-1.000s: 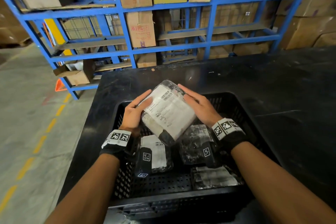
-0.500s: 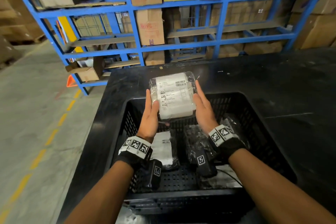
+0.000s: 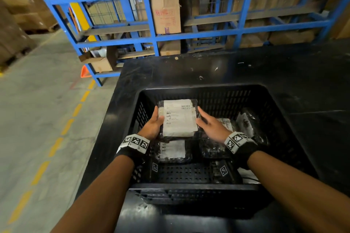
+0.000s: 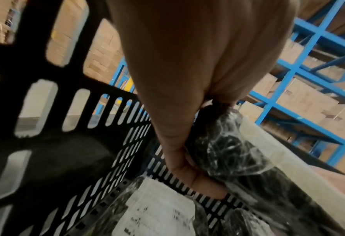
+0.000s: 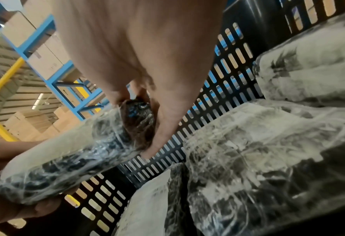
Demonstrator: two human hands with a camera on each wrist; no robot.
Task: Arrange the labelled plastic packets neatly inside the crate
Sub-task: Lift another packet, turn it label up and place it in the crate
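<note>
A clear plastic packet (image 3: 179, 117) with a white label on top and dark contents is held level inside the black slotted crate (image 3: 208, 91), near its far left. My left hand (image 3: 153, 126) grips the packet's left edge, thumb on top and fingers curled beneath (image 4: 198, 178). My right hand (image 3: 210, 126) holds the right edge, fingers wrapping the packet (image 5: 66, 159) from the side. Below lies another labelled packet (image 3: 172, 150), and more wrapped packets (image 3: 246, 125) lie along the crate's right side. The held packet hangs clear of the crate floor in the right wrist view.
The crate stands on a black table (image 3: 284, 73). Blue shelving (image 3: 157, 38) stacked with cardboard boxes (image 3: 165, 13) rises behind the table. To the left is a concrete floor (image 3: 37, 119) with a dashed yellow line.
Both hands turned the packet square, label up, then lowered it from above the crate's far rim down into the crate's far left part.
</note>
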